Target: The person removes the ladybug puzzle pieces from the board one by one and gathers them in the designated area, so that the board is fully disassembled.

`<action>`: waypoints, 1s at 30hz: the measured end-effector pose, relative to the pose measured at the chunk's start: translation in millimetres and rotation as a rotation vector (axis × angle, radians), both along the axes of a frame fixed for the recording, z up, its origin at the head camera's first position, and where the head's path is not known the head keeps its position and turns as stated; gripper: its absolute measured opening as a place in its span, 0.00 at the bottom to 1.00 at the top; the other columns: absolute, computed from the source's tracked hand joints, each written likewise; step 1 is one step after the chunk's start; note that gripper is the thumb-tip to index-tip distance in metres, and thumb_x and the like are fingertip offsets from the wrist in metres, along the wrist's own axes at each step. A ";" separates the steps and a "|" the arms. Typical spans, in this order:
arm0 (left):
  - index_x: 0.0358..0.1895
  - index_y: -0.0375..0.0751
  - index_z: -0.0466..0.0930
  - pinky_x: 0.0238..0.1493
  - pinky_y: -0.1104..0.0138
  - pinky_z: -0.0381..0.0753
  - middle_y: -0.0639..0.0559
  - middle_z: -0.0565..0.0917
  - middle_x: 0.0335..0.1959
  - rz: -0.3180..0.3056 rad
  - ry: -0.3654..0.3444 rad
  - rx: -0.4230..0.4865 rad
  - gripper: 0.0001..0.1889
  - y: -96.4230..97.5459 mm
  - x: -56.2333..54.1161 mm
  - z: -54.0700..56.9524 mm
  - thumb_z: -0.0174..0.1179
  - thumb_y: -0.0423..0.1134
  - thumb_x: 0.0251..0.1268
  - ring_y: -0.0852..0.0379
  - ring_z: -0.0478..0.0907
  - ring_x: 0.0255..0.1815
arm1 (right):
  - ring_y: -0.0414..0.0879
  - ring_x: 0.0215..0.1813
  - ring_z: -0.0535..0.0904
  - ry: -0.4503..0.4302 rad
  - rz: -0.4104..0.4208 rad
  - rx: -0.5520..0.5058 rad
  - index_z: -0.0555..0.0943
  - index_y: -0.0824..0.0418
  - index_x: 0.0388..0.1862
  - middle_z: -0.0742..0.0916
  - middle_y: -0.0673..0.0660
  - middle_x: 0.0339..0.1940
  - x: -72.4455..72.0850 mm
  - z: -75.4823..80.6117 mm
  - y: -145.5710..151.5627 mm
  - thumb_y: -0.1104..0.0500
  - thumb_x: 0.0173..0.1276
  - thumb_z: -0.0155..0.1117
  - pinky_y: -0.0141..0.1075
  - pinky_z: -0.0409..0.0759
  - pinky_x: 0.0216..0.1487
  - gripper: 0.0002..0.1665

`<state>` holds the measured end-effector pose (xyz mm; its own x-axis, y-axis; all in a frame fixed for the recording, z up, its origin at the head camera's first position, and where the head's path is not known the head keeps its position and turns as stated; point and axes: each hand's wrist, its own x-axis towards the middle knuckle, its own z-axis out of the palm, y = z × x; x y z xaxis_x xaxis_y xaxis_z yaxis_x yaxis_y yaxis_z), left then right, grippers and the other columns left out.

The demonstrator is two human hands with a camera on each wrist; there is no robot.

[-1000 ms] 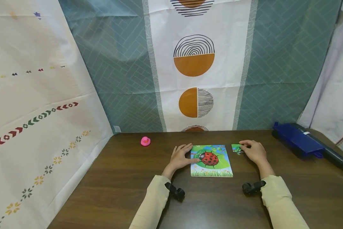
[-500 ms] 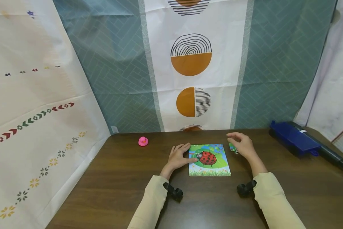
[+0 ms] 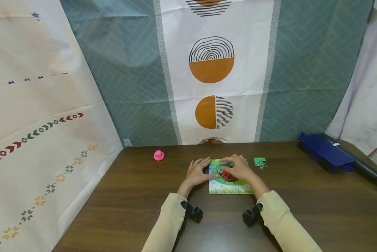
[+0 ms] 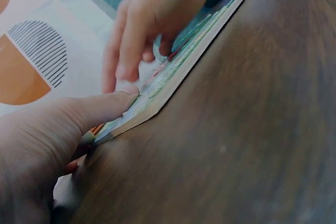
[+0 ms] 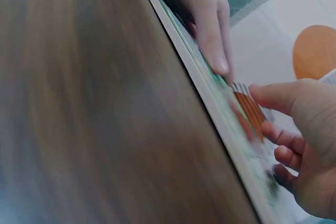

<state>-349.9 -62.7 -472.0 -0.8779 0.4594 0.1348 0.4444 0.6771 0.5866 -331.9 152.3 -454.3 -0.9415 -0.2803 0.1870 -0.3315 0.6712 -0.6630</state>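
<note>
A square ladybug jigsaw puzzle (image 3: 230, 189), with a green leaf and grass border, lies on the brown table. My left hand (image 3: 196, 176) holds it at its left side, the thumb laid on the face and the fingers at the edge. In the left wrist view, that thumb (image 4: 107, 107) presses on the board near its corner. Over the puzzle's upper part is my right hand (image 3: 239, 169), thumb and index finger apart, covering some of the picture. The right wrist view shows no piece between its fingers (image 5: 283, 136). One loose puzzle piece (image 3: 260, 162), green and blue, lies right of the board.
A pink rubber duck (image 3: 158, 155) sits at the back left of the table (image 3: 138, 196). At the back right lie a blue dustpan (image 3: 327, 150) and a long black object (image 3: 371, 175). Patterned cloths (image 3: 138, 105) hang behind the table and along its left side.
My right hand has let go of the loose piece, lifted away and moved left over the puzzle. The piece stays on the table. The left hand keeps its place.
</note>
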 end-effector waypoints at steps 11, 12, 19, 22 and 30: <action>0.73 0.43 0.64 0.79 0.43 0.40 0.51 0.64 0.76 0.007 -0.007 -0.005 0.41 2.0 -0.4 0.1 0.66 0.56 0.59 0.45 0.56 0.78 | 0.60 0.53 0.67 -0.001 0.011 0.039 0.83 0.59 0.58 0.76 0.65 0.53 -2.8 -8.3 0.0 0.53 0.68 0.65 0.52 0.75 0.45 0.21; 0.73 0.43 0.64 0.79 0.43 0.41 0.51 0.64 0.76 0.007 -0.006 -0.005 0.41 1.4 -0.6 0.3 0.66 0.56 0.59 0.45 0.57 0.78 | 0.60 0.53 0.66 -0.004 0.009 0.039 0.83 0.59 0.57 0.76 0.66 0.53 -3.4 -8.2 -0.5 0.53 0.68 0.65 0.52 0.75 0.45 0.21; 0.73 0.41 0.64 0.79 0.43 0.40 0.50 0.64 0.76 0.000 -0.009 0.015 0.41 -1.6 0.3 3.8 0.67 0.54 0.59 0.45 0.57 0.78 | 0.61 0.57 0.64 -0.041 -0.031 0.022 0.85 0.56 0.54 0.74 0.67 0.57 -6.9 -7.4 -5.0 0.53 0.67 0.66 0.56 0.74 0.48 0.18; 0.73 0.41 0.64 0.79 0.43 0.40 0.49 0.64 0.76 -0.003 -0.003 0.010 0.41 -2.3 1.2 3.7 0.67 0.54 0.59 0.44 0.57 0.77 | 0.62 0.58 0.63 -0.060 -0.045 0.037 0.85 0.55 0.53 0.72 0.68 0.59 -7.0 -6.7 -6.3 0.53 0.67 0.66 0.58 0.73 0.49 0.17; 0.73 0.42 0.64 0.79 0.43 0.40 0.51 0.64 0.76 0.004 -0.002 0.005 0.42 0.1 -0.1 0.6 0.67 0.56 0.58 0.45 0.57 0.77 | 0.66 0.60 0.59 -0.062 -0.067 0.035 0.83 0.54 0.52 0.67 0.70 0.62 -4.8 -5.8 -7.1 0.52 0.67 0.66 0.63 0.70 0.52 0.16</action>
<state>-350.0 -62.6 -471.4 -0.8802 0.4551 0.1350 0.4402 0.6760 0.5910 -336.7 145.1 -460.1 -0.9679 -0.2213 0.1190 -0.2439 0.7137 -0.6566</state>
